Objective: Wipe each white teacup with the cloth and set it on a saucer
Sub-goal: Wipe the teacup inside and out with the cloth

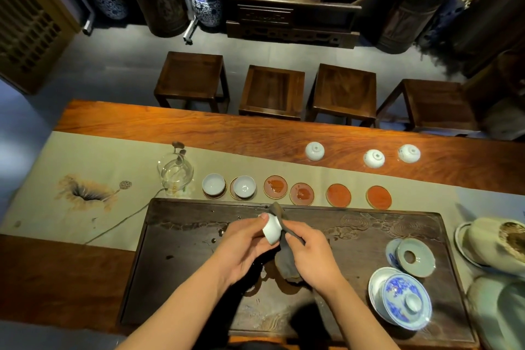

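My left hand (244,241) grips a white teacup (272,229) tilted on its side above the dark tea tray (181,250). My right hand (308,253) holds a dark brown cloth (284,260) pushed into the cup's mouth; the cloth hangs down to the tray. Two white teacups (213,184) (244,186) stand upright on saucers at the left of a row. To their right lie several bare red saucers (275,187) (301,193) (338,195) (378,197). Three white teacups (314,150) (374,158) (409,153) sit upside down on the wooden table beyond.
A glass pitcher (175,173) stands left of the saucers on the beige runner (113,156). A blue-and-white lidded bowl (403,300) and a celadon lid (412,257) sit on the tray's right. Folded cloths (494,239) lie at far right. Wooden stools (271,91) line the far side.
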